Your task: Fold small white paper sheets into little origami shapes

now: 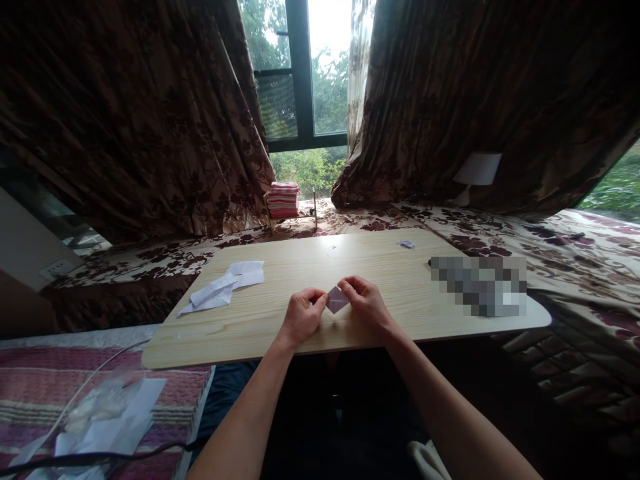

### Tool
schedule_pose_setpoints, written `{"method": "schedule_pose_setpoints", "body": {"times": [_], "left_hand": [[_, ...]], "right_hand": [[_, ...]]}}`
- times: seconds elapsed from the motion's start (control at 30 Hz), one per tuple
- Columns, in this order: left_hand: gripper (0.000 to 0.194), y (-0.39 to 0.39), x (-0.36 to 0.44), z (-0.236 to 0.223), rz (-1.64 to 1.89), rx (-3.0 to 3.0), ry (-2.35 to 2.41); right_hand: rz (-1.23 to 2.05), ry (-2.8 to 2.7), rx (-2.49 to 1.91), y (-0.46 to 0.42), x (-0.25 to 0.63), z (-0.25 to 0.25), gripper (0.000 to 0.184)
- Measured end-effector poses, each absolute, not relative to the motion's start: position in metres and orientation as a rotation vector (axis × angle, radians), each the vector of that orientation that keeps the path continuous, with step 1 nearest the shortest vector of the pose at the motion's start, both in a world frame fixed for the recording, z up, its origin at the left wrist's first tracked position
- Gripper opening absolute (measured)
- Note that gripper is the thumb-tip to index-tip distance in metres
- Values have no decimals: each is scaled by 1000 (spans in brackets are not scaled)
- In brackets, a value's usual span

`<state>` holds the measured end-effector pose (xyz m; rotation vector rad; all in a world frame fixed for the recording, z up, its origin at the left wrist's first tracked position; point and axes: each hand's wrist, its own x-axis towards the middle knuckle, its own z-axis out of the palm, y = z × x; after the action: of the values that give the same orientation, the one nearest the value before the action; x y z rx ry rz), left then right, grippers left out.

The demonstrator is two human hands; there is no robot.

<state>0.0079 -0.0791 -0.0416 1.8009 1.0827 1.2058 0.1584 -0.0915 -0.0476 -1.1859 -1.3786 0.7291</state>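
Between my two hands, just above the near part of the wooden table [280, 333], is a small folded piece of paper [337, 301], diamond-shaped and pale. My left hand [304, 315] pinches its left corner between thumb and fingers. On the other side my right hand [364, 300] grips the upper right edge with thumb and forefinger. Several white paper strips [215, 292] lie overlapping on the left of the table. A small folded paper piece [406, 245] rests near the far right edge.
A pixelated object [477, 287] lies at the table's right. Beyond the table, striped folded towels [283, 200] sit on a small rack by the window, and a white lamp [479, 169] stands farther right. Papers and a plastic bag [107, 407] lie on the bed at lower left, near a dark cable [110, 457].
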Motion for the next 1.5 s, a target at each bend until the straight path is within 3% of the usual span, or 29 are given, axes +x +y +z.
{"method": "schedule_pose_setpoints", "body": {"times": [0.43, 1.5], "left_hand": [[26, -76, 5, -45, 1294, 1641, 1115], [18, -78, 6, -40, 1238, 1730, 1077]], "right_hand": [[696, -1423, -1187, -92, 159, -48, 26], [692, -1496, -1181, -90, 159, -53, 25]]}}
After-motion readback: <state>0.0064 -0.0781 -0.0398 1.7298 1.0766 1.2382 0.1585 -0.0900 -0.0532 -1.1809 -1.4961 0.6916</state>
